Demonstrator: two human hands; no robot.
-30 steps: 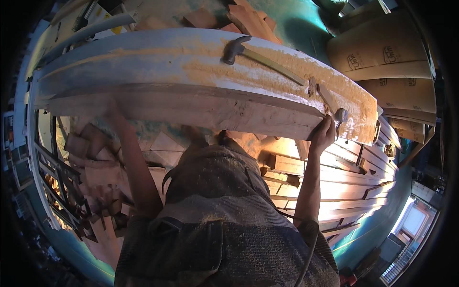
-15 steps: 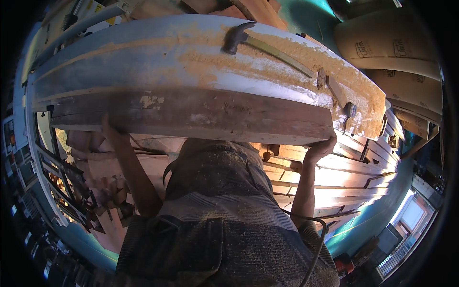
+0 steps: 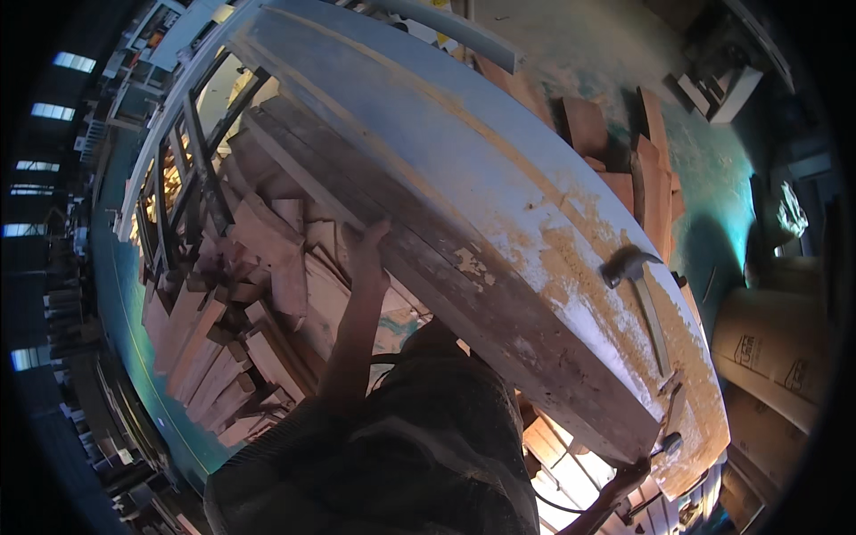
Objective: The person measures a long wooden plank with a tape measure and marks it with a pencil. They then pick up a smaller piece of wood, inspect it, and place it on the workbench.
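A long, thick reddish-brown wooden beam [image 3: 535, 357] lies along the near edge of a long bench [image 3: 419, 116] dusted with sawdust. My left hand [image 3: 367, 250] grips the beam's near side, thumb on top. Down at the beam's right end, my right hand [image 3: 626, 480] holds the lower corner; its fingers are partly hidden beneath the wood. Beyond the beam, a claw hammer [image 3: 649, 312] with a wooden handle rests on the sawdust. Close to the right end sit a small dark tool [image 3: 669, 442] and a short wooden piece [image 3: 675, 410].
Stacked wood offcuts [image 3: 223, 334] fill the floor at the left, under and beside a dark metal frame [image 3: 201, 156]. More boards [image 3: 655, 183] lie beyond the bench. Brown cardboard packages [image 3: 771, 343] stand at the far right, and lit planks [image 3: 571, 468] lie below the right end.
My view has swung to the left, so the beam and bench now slant down to the right. Both hands keep hold of the beam.
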